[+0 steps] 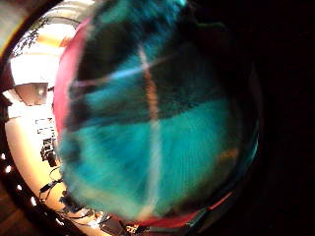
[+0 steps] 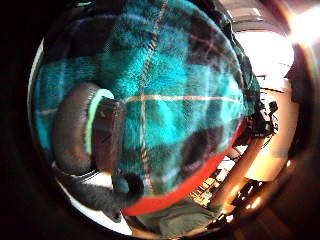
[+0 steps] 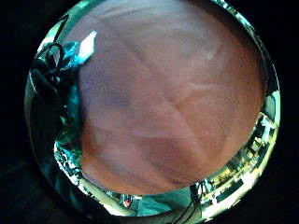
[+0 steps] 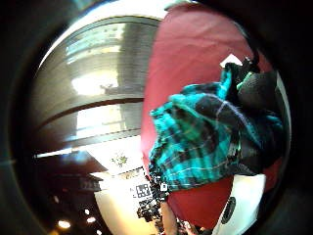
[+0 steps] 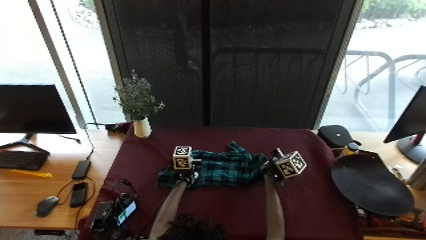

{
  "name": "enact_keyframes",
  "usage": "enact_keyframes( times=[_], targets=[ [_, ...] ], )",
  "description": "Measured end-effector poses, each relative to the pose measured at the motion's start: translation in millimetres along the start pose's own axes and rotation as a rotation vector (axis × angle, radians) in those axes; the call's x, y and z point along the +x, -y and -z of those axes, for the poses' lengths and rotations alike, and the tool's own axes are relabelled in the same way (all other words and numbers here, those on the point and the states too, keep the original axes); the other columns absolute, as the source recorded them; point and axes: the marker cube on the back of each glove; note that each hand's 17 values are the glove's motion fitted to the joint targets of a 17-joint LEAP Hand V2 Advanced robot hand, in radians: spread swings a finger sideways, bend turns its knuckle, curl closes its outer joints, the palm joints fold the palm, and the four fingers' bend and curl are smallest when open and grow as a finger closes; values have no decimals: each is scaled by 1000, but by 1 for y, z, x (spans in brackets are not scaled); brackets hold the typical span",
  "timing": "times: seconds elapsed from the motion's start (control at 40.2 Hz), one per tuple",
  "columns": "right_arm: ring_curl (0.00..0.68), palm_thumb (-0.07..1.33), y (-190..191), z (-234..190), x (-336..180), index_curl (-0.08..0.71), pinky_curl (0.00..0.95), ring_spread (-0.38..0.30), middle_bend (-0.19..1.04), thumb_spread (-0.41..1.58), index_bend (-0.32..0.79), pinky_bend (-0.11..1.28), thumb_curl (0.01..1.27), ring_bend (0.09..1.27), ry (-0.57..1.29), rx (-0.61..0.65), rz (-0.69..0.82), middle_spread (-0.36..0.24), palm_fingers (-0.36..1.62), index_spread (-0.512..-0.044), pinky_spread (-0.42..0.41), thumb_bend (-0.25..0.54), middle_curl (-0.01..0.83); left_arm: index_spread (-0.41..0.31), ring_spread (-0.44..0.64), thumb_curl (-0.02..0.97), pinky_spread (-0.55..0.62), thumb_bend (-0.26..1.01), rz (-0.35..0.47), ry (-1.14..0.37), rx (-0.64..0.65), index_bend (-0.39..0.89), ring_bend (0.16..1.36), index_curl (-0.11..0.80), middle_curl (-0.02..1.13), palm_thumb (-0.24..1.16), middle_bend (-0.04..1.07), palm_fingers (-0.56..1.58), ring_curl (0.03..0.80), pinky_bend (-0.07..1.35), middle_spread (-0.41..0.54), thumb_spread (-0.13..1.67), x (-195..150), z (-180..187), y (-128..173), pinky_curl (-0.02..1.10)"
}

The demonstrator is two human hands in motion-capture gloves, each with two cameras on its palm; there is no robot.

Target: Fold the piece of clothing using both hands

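A green and black plaid garment [image 5: 219,170] lies bunched on the maroon table cover [image 5: 306,200], near its middle. My left hand [image 5: 185,175] is at its left end; in the left thumb side palm view a curled gloved finger [image 2: 75,130] grips the plaid cloth [image 2: 175,100]. The same cloth [image 1: 157,128] fills the left little finger side view. My right hand [image 5: 273,172] is at the garment's right end. Its gloved fingers [image 4: 259,90] pinch the plaid edge [image 4: 205,142]. The maroon cover [image 3: 173,102] sits close under that palm.
A white vase with flowers [image 5: 141,127] stands at the cover's far left corner. A black round dish [image 5: 369,185] lies to the right. A small device [image 5: 113,212] sits at the front left. On the wooden desk are a monitor [image 5: 33,107], phone [image 5: 78,194] and mouse [image 5: 46,205].
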Motion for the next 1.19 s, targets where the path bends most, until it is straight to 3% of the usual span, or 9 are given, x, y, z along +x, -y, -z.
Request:
enact_keyframes(
  times=[0.099,0.298,0.398,0.472,0.82,0.97,1.044,1.119,1.193],
  targets=[
    [422,1011,-13,1,-65,241,365,-227,169,865,163,733,527,634,119,12,218,-139,1093,-268,-295,68,378,-90,202,214,265,9,1,3,-33,139,457,385,374,216,192,394,362,419,19,1397,-11,37,-7,350],
    [419,1050,39,-70,-112,284,355,-240,153,711,168,678,571,580,-120,66,242,-190,1122,-277,-311,12,380,-85,157,236,260,-7,17,-15,8,124,508,363,398,242,215,436,374,392,-6,1344,-41,105,-41,353],
    [420,1063,-21,-79,-170,303,355,-244,150,656,166,664,590,565,-65,-32,360,-225,1132,-280,-319,-12,375,-84,145,244,252,-10,58,-19,104,124,510,355,406,247,221,440,372,390,-11,1329,-61,130,-53,357],
    [422,1062,-74,-87,-205,317,356,-251,147,619,164,657,601,557,-29,-118,442,-244,1137,-280,-322,-24,372,-87,134,247,249,-9,20,-91,161,119,521,347,410,254,225,450,372,385,-13,1321,-69,128,-44,359],
    [431,1055,-132,-229,-227,346,359,-261,155,529,147,632,635,539,-107,-249,642,-209,1147,-281,-337,-34,377,-89,114,257,233,-6,33,-142,185,126,526,329,426,279,238,474,366,370,-24,1322,-108,122,-64,369],
    [437,1051,-154,-258,-215,345,366,-263,144,529,124,647,643,548,-142,-441,656,-203,1131,-281,-339,-30,372,-89,114,260,227,-9,83,-159,149,127,526,324,429,284,235,476,362,365,-25,1323,-119,108,-61,373],
    [442,1047,-166,-259,-212,333,371,-260,139,546,98,663,642,564,-45,-666,731,-194,1111,-282,-339,-31,368,-89,115,261,226,-10,97,-146,145,128,527,322,430,285,227,474,361,364,-21,1323,-120,101,-58,376],
    [458,1043,-174,-252,-208,293,395,-207,62,744,10,719,620,603,42,-921,797,-182,786,-285,-240,-4,329,-89,115,262,224,-11,104,-130,164,129,528,320,429,284,222,474,360,363,-20,1323,-119,95,-54,378],
    [484,1028,-167,-234,-201,301,421,-144,101,880,60,710,603,605,-48,-907,794,-142,558,-281,-127,-1,325,-89,115,262,223,-10,105,-111,186,129,528,319,430,286,220,475,359,361,-19,1323,-115,91,-53,380]
  ],
)
